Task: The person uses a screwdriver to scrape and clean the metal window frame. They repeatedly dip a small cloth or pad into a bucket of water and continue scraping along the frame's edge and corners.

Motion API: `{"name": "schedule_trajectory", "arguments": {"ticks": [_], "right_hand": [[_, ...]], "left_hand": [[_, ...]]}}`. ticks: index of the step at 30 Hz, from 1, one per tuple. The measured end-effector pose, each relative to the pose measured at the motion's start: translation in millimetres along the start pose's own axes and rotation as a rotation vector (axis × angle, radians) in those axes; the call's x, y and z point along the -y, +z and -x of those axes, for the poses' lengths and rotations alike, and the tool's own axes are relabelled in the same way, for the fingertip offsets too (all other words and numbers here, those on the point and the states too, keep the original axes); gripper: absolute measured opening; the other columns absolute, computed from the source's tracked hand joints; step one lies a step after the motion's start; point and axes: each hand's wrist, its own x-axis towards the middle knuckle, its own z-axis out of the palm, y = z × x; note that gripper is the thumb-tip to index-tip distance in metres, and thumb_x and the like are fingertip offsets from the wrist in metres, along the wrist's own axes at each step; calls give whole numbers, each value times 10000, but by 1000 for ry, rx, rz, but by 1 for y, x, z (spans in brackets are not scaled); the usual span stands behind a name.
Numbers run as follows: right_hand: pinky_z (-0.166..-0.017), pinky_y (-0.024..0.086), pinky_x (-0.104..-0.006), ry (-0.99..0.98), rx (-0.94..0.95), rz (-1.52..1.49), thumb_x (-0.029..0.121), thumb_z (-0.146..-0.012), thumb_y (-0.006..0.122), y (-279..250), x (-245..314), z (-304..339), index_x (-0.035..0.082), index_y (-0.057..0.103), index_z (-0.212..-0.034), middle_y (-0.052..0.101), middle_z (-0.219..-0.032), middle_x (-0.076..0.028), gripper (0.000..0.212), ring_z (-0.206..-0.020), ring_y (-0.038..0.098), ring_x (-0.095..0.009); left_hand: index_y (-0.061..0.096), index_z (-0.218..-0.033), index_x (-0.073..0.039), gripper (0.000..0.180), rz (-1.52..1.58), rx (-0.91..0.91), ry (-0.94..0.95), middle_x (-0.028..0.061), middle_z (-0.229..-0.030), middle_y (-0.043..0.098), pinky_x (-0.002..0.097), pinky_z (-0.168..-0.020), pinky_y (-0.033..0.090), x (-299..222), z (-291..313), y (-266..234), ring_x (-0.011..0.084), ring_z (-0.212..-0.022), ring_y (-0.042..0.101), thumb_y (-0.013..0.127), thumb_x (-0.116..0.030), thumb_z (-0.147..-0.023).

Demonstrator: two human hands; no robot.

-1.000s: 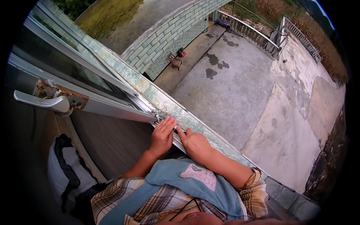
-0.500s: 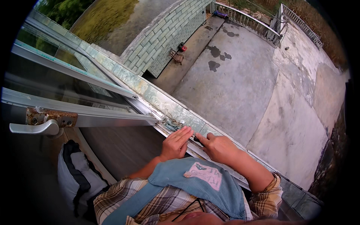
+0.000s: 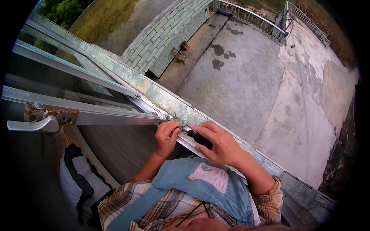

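At one ledge (image 3: 154, 92), two hands (image 3: 221, 144); one black-handled tool (image 3: 201, 140) in the right.

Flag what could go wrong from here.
The black-handled tool in the right hand could slip and jab the left hand, close ahead of it. If dropped outward, the tool might cross the tiled ledge and fall to the concrete yard. The window sash stands open beside the left hand and could swing into it.

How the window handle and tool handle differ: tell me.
The window handle is silver; the tool handle is black. The window handle is curved, the tool handle straight. The window handle sits at a rusty plate, the tool handle at the right hand. Both are elongated.
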Motion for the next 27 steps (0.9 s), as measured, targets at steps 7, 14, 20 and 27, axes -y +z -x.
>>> {"name": "schedule_trajectory", "arguments": {"ticks": [7,14,20,27], "right_hand": [[-826,507,-338,6,-395,-750,38,-919,597,30,-48,-22,-8,639,-1202,624,-741,-40,290,-723,590,-159],[-608,472,-264,95,-441,-836,1,-961,492,29,-25,19,-42,664,-984,577,-669,-48,178,-571,531,-97],[-564,448,-245,138,-502,-767,-17,-947,485,21,-12,69,-61,653,-965,619,-708,-87,175,-565,536,-101],[-788,522,-332,161,-630,-790,-11,-964,482,23,-2,68,-59,643,-1008,553,-663,-47,173,-620,543,-122]], "left_hand": [[754,-994,-24,179,68,1,23,121,-942,740,340,-789,565,7,-15,1,261,-866,709,742,17,-821],[759,-1014,-37,181,137,27,14,130,-962,740,337,-804,568,-13,10,16,266,-894,716,732,8,-841],[752,-1013,-61,186,181,73,79,112,-934,723,345,-753,578,-37,27,27,274,-861,715,751,-28,-830],[721,-1101,-66,291,202,154,99,122,-998,697,377,-796,559,-35,27,28,314,-921,680,731,-7,-816]]}}
